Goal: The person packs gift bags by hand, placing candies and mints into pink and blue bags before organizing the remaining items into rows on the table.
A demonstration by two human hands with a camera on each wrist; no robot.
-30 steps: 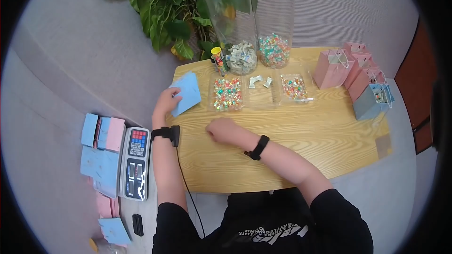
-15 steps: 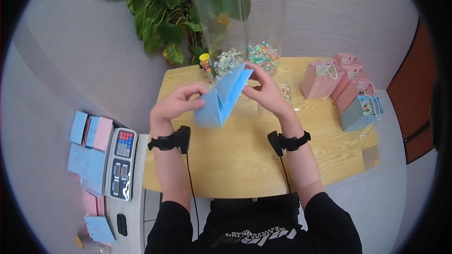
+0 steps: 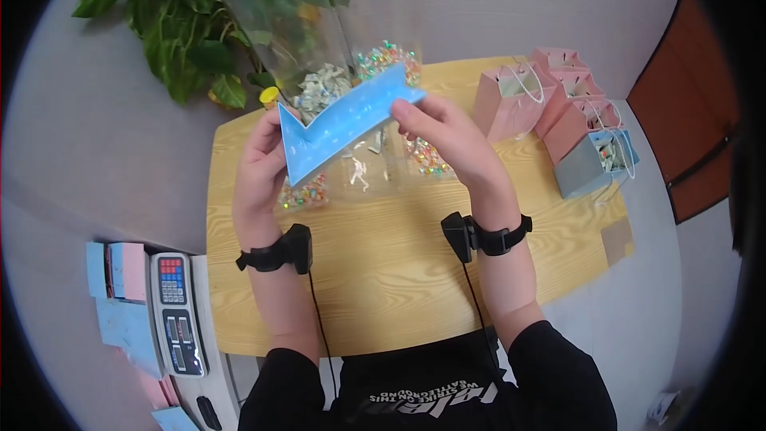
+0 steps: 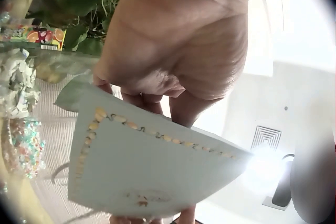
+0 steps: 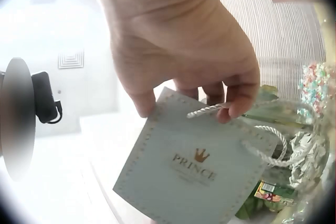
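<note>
A light blue paper gift bag [image 3: 343, 129] is held up over the table between both hands, its sides folded partly out. My left hand [image 3: 259, 164] grips its left end, and my right hand [image 3: 451, 129] pinches the right end with the thumb along the edge. White rope handles [image 5: 270, 158] and a gold PRINCE print show on the bag in the right wrist view. Beneath it, clear trays hold colourful wrapped candies [image 3: 427, 158] and white-wrapped pieces [image 3: 359, 172]. The bag partly hides them.
Two tall clear containers with white candies [image 3: 321, 89] and colourful candies [image 3: 388, 56] stand behind. Pink bags [image 3: 507, 104] and a filled blue bag [image 3: 594, 166] stand at right. A scale [image 3: 180, 311] and flat bags [image 3: 125, 323] lie at left. Leaves [image 3: 175, 40] hang behind.
My left hand has brought the flat blue bag from the table's left edge to the middle. My right hand has risen and taken hold of it, and the bag has been spread wider.
</note>
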